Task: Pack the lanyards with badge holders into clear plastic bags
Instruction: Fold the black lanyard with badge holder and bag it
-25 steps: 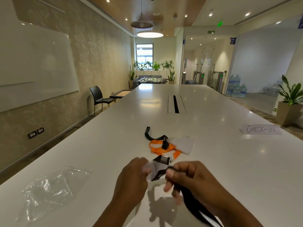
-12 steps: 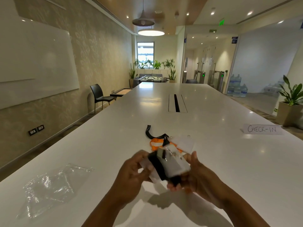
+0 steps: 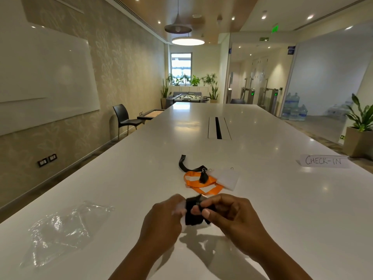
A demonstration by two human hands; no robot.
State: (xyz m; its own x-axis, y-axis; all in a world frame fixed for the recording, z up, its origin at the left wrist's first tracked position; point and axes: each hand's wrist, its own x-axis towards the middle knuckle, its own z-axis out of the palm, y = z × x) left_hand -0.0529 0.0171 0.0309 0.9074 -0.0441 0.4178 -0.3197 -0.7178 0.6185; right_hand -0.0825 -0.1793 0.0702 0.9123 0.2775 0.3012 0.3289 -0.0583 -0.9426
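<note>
Head view: a folded black lanyard (image 3: 193,216) is held above the desk (image 3: 282,209), between both hands, near the bottom centre. The left hand (image 3: 163,218) is curled on the bundle's left side. The right hand (image 3: 234,218) is pinched on its right side with thumb and fingertips. The hands are close together, both clamped on the same bundle. Something pale is seen at the left fingertips, too blurred to identify.

Just beyond the hands, an orange lanyard (image 3: 201,183) is laid in loops on the desk. A second black strap (image 3: 184,165) is draped over it, its clip resting on the orange loops. A pale badge holder (image 3: 228,178) is seen touching the orange lanyard's right side. This pile is apart from the held bundle.

Crumpled clear plastic bags (image 3: 58,232) are laid well to the left of the hands, near the desk's left edge.

Bare desk surface is seen around the hands on both sides and to the right. A CHECK-IN card (image 3: 324,161) is placed far right, well apart. A cable slot (image 3: 219,130) is set further along the desk's middle. Beyond the left edge, a black chair (image 3: 125,118) is stood by the wall.
</note>
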